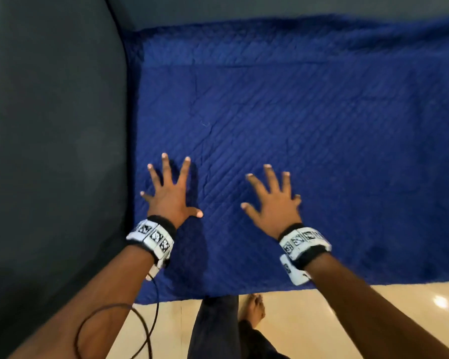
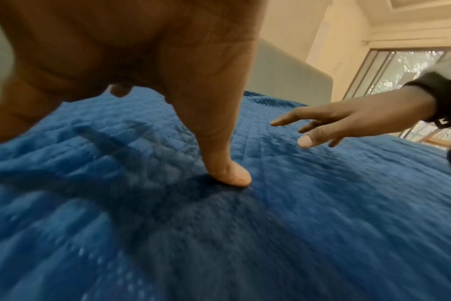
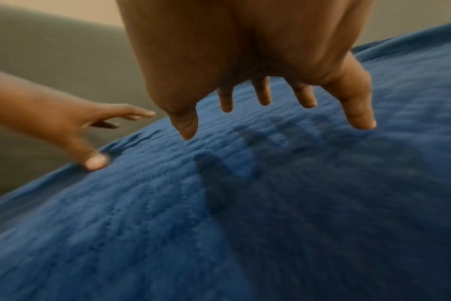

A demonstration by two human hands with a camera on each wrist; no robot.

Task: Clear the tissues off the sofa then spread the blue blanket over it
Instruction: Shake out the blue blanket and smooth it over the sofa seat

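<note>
The grey sofa (image 1: 52,151) has the blue blanket (image 1: 309,120) lying flat over its seat, front edge hanging toward the floor (image 1: 347,314). The left hand (image 1: 169,195) is spread wide, thumb on the blanket; the right hand (image 1: 275,206), also splayed and empty, hovers just above it

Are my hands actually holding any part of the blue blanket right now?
No, nothing is held. The left hand has its fingers spread, thumb pressing the blue blanket; the right hand is spread open just above it.
</note>
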